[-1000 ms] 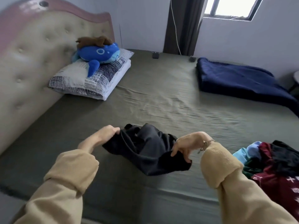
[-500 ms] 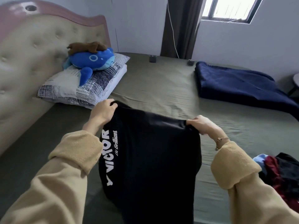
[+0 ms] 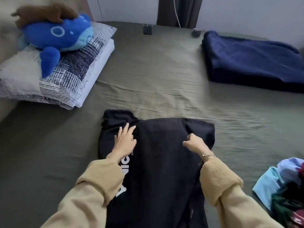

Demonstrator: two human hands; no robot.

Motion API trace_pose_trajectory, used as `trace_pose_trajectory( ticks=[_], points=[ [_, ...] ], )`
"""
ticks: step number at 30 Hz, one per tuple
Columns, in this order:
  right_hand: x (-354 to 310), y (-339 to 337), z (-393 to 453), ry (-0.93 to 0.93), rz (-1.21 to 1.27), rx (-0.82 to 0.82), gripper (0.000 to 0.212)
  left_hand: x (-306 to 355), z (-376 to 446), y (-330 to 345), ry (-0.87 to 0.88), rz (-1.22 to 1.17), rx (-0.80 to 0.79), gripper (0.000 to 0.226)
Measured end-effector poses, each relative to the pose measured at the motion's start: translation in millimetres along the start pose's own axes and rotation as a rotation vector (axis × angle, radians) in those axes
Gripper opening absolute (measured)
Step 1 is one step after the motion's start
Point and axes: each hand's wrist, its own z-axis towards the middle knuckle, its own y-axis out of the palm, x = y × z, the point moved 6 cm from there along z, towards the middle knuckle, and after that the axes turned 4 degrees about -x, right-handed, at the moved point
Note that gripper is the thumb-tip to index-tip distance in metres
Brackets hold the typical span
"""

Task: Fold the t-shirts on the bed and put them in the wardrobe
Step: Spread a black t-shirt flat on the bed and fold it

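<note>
Olive bed (image 3: 164,71) carries our black t-shirt (image 3: 164,153); our left hand (image 3: 125,142) presses flat, grip wide; right hand (image 3: 195,143) pinches its cloth.

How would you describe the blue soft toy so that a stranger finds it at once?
Start at the green bed and go to its far left corner, where a patterned pillow lies. The blue soft toy rests on that pillow. It alone is bright blue with a white ring, unlike the brown plush on its back.
</note>
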Motion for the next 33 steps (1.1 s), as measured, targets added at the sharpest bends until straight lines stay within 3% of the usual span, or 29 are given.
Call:
trace_pose_trajectory(
  ticks=[5, 9, 11, 15, 18, 20, 24, 28, 30, 33],
  points=[
    [25, 57, 10, 0.057, -0.049, -0.175, 0.022, -6, -16, 75, 0.025, 0.072, -0.192, 0.047],
    [61, 74, 1, 0.153, -0.032, -0.197, 0.003, 5, -35, 121, 0.079, 0.049, -0.341, 0.03],
    [91, 84, -10, 0.236, -0.036, -0.213, 0.007, 12, -49, 146, 0.103, 0.021, -0.439, 0.024],
    [155, 111, -39, 0.42, 0.008, -0.218, 0.062, 23, -80, 197, 0.155, 0.009, -0.569, 0.027],
    [181, 130, -52, 0.429, 0.049, -0.167, 0.076, 29, -102, 227, 0.195, 0.022, -0.617, 0.031],
    [186, 136, -59, 0.381, -0.001, -0.129, 0.073, 34, -116, 242, 0.23, 0.042, -0.623, 0.034],
    [201, 146, -65, 0.296, -0.02, -0.115, 0.042, 46, -142, 263, 0.365, 0.215, -0.528, 0.046],
    [232, 143, -72, 0.3, 0.051, -0.105, 0.033, 56, -156, 281, 0.432, 0.41, -0.417, 0.064],
    [248, 138, -75, 0.301, 0.102, -0.104, 0.021, 63, -161, 288, 0.454, 0.463, -0.37, 0.059],
    [268, 130, -79, 0.271, 0.223, -0.06, 0.013, 82, -171, 300, 0.502, 0.46, -0.296, 0.022]
  ],
)
